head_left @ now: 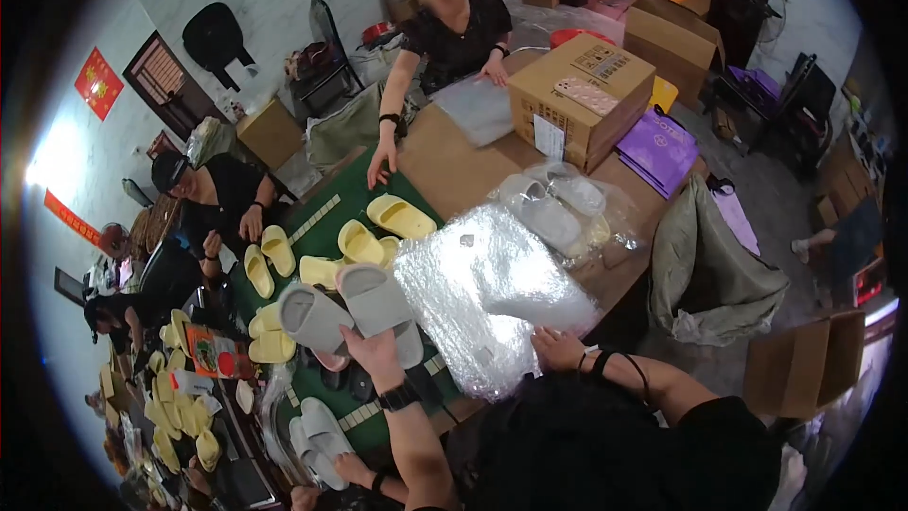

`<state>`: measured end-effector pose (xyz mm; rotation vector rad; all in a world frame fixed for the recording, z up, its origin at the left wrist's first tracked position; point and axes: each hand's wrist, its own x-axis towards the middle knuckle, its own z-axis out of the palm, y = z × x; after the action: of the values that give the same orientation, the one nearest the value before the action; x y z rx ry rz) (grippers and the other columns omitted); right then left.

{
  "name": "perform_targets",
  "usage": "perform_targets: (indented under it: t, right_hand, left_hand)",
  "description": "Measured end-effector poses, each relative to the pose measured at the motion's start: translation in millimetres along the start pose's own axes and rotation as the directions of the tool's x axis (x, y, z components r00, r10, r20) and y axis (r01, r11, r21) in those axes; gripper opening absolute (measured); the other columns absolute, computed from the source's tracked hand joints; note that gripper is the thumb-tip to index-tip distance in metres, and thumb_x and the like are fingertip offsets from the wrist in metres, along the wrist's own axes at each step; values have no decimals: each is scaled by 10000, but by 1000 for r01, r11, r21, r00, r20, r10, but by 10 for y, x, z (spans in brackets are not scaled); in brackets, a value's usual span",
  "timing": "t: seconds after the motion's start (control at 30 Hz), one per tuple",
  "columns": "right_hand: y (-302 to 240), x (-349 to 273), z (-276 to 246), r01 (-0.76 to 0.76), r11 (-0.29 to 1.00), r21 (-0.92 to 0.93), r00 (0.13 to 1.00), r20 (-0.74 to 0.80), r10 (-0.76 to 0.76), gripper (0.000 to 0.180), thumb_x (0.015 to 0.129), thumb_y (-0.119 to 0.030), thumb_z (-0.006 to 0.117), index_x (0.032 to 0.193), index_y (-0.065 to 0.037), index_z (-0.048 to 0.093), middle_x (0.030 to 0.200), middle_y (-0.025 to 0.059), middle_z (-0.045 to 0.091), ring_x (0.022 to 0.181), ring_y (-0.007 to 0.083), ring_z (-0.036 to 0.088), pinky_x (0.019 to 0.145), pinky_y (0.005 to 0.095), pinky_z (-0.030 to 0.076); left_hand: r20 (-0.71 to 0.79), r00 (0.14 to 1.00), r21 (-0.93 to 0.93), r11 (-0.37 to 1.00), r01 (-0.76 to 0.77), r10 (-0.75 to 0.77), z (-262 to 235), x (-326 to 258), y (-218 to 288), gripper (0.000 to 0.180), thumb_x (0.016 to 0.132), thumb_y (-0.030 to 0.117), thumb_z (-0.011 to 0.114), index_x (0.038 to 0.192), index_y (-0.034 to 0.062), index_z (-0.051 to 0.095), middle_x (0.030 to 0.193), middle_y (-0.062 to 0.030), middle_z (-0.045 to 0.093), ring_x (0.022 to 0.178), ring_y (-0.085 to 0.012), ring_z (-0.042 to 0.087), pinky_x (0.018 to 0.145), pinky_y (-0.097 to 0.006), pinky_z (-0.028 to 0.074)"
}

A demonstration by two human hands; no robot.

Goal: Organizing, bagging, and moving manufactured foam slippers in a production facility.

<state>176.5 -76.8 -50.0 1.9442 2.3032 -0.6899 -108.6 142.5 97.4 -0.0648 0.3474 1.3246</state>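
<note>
My left hand [372, 357] holds a pair of grey slippers [378, 301] by their near ends, above the green part of the table. To its right lies a shiny stack of clear plastic bags [454, 322]. My right hand [558, 348] is at the near right edge of that stack, its fingers bent on the plastic. Yellow slippers [402, 215] lie just beyond the grey pair. Another grey pair [320, 440] sits near the front edge, with another person's hand [355, 469] by it. Past the stack, clear-bagged grey slippers [544, 213] rest on the brown surface.
A cardboard box [577, 99] stands on the far right of the table beside purple bags [657, 151]. Across the table, a person [454, 47] rests a hand on flat clear bags [482, 109]. Other people work at left among yellow slippers. An open sack [705, 270] stands at right.
</note>
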Motion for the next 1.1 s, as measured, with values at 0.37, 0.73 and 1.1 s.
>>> perform_targets:
  t: [0.37, 0.73, 1.1]
  right_hand:
    - [-25, 47, -81, -17, 998, -58, 996, 84, 22, 603, 770, -206, 510, 1310, -41, 300, 1384, 173, 275, 1258, 317, 315, 966, 454, 340]
    - [109, 14, -74, -2, 1000, 15, 999, 46, 1, 526, 761, -230, 527, 1246, -75, 399, 1291, 114, 409, 1182, 276, 418, 824, 484, 444]
    - [28, 176, -546, -130, 772, 623, 830, -358, 428, 307, 739, -303, 636, 852, -34, 538, 785, 168, 593, 731, 352, 577, 647, 394, 458]
  left_hand:
    - [231, 934, 77, 962, 263, -274, 607, -518, -1376, 393, 956, 253, 279, 1267, 25, 359, 1278, -149, 428, 1202, -279, 378, 1064, -412, 225]
    - [-271, 760, 698, 423, 578, -591, -541, -226, -1838, 557, 901, 422, 392, 1361, 139, 259, 1367, -96, 303, 1261, -243, 247, 1028, -383, 189]
    - [234, 908, 529, -739, -418, -347, -1074, -688, -1641, 239, 799, 221, 514, 789, -14, 555, 771, -211, 576, 718, -399, 544, 650, -467, 442]
